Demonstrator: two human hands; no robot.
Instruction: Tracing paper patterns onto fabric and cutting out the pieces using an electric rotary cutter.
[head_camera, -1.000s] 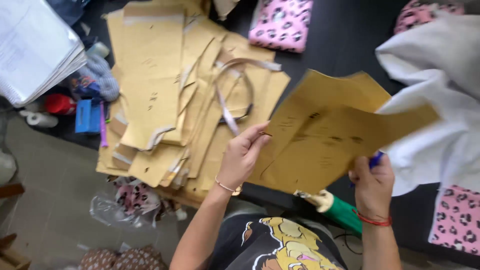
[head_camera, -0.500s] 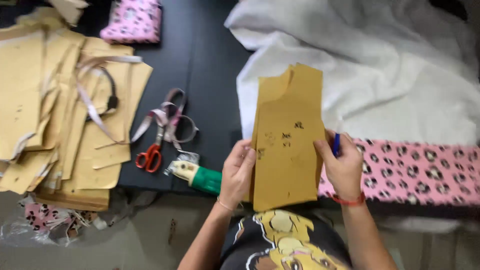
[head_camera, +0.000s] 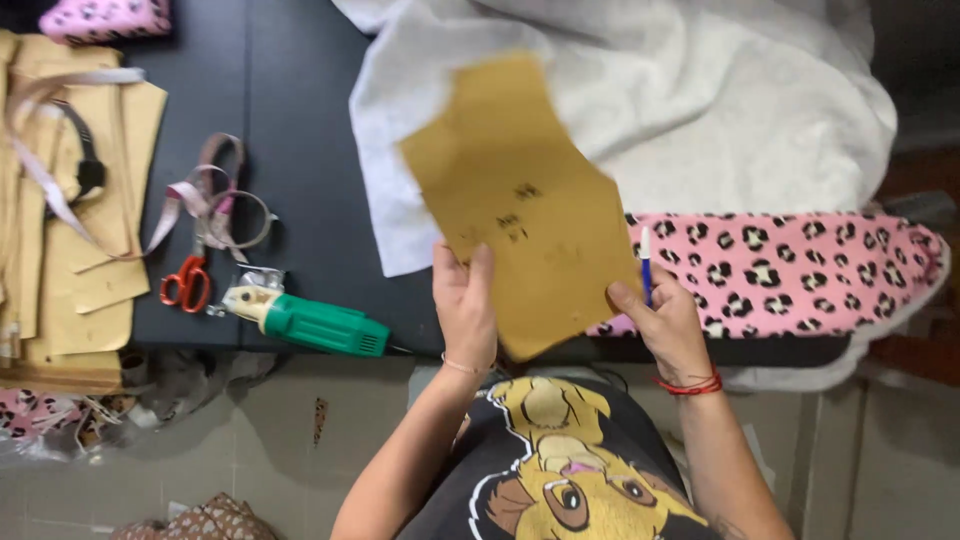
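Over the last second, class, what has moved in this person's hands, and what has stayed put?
The brown paper pattern piece, first held low near the pattern stack, has been carried right and tilted over the white fabric. Both the left hand and the right hand keep hold of it; the right also keeps the blue pen. The red scissors and green cutter lie unmoved.

Matt brown paper pattern (head_camera: 525, 215) lies over soft white fleece (head_camera: 720, 110); beside it, pink leopard-print cloth (head_camera: 790, 265), a glossy green plastic cutter (head_camera: 315, 322) and matt black tabletop (head_camera: 290, 150).
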